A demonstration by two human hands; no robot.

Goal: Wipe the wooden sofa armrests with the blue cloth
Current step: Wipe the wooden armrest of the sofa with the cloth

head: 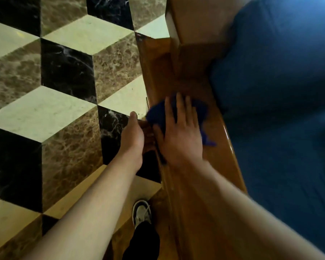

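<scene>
The wooden sofa armrest [178, 70] runs from the top centre down to the bottom right, glossy brown. A dark blue cloth [159, 113] lies bunched on its top surface. My right hand [180, 134] lies flat on the cloth with fingers spread, pressing it onto the wood; part of the cloth sticks out beyond the fingertips and at the right side. My left hand [134, 136] is at the armrest's outer left edge, thumb up, fingers curled around the side; the fingers are mostly hidden.
Blue sofa cushions [281, 91] fill the right side. A wooden backrest post [193, 29] rises at the top. The floor [64, 76] to the left has black, brown and cream marble tiles. My shoe [141, 212] stands beside the armrest base.
</scene>
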